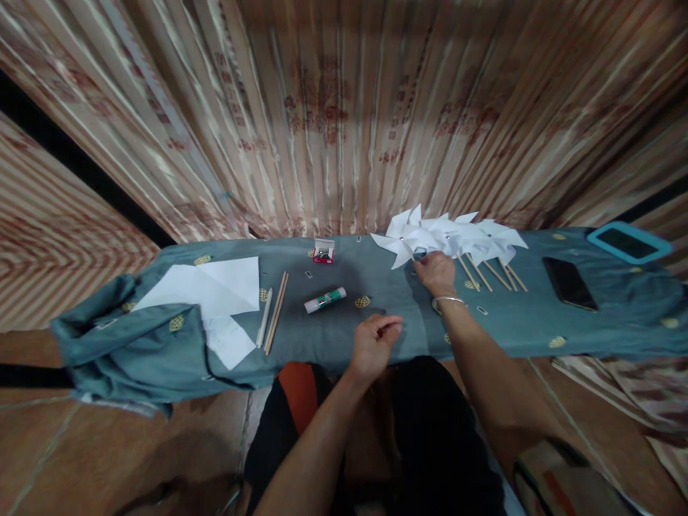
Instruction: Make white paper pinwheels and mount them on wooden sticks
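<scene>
White paper pinwheels [486, 240] lie overlapping at the back of the cloth-covered surface, several of them with wooden sticks pointing toward me. At the left end of this row, my right hand [436, 272] is closed on the leftmost pinwheel [404, 236], just below its blades. The fingers hide most of that pinwheel's stick. My left hand [373, 345] hovers near the front edge with its fingers curled together, and nothing shows in it. A glue stick [325, 299] with a green and white label lies to its upper left.
Left of the glue stick are wooden sticks [276, 313], a white pencil-like stick [264, 317] and white paper sheets [226, 283]. A small red box [323, 251] of metal pieces stands open at the back. On the right lie a phone [570, 284] and a blue-framed tablet [628, 242].
</scene>
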The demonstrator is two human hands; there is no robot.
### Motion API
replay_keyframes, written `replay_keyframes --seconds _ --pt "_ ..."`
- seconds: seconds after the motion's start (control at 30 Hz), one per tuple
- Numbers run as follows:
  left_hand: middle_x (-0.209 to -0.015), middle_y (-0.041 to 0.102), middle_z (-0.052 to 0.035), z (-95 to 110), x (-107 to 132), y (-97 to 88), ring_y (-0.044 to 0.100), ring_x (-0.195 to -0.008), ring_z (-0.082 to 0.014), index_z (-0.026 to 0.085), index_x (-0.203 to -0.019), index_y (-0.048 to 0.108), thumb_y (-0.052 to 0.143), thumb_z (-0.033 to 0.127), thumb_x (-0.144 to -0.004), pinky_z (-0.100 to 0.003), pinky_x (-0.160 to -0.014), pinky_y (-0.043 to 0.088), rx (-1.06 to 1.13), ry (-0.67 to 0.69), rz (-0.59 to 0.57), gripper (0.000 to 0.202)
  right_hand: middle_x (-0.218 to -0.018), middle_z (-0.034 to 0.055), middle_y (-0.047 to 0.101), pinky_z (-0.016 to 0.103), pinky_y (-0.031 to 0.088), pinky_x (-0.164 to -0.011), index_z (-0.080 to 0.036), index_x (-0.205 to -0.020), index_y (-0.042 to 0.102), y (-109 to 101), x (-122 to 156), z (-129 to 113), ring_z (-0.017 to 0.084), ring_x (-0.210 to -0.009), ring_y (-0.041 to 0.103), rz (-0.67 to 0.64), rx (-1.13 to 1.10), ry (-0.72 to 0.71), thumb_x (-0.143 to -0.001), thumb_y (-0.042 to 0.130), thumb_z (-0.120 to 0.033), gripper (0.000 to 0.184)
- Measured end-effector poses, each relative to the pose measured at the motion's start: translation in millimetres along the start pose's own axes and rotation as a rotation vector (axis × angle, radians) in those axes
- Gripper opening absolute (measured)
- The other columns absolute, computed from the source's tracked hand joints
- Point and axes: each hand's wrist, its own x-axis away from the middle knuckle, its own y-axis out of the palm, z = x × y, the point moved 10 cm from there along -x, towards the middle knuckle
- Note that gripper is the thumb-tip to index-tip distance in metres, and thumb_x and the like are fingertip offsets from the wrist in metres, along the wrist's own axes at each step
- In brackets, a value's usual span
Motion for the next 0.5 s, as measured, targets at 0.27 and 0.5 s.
replay_keyframes --seconds 0.27,0.5 --pt "-0.072 0.063 -0.0021 -1 4 -7.3 0.053 -0.063 -0.0117 0.018 -0.087 0.077 0.065 0.019 -0.076 -0.023 -0.060 0.043 0.047 -0.013 0.020 0.017 -0.098 0.0189 0.069 0.043 0.044 -0.089 -0.015 -0.080 0.071 -43 23 -43 0.031 -0.094 0.062 0.038 -0.095 -0.043 -0.081 0.053 -0.028 0.022" --pt "-0.075 0.065 -0.0028 -7 7 -14.8 0.055 -0.065 -0.0126 0.018 -0.083 0.076 0.063 0.015 -0.076 -0.024 -0.061 0.045 0.032 -0.037 0.033 0.015 -0.092 0.0084 0.075 0.034 0.047 -0.073 -0.020 -0.087 0.073 -42 63 -130 0.023 -0.076 0.066 -0.203 -0.438 -0.146 -0.081 0.052 -0.028 0.023"
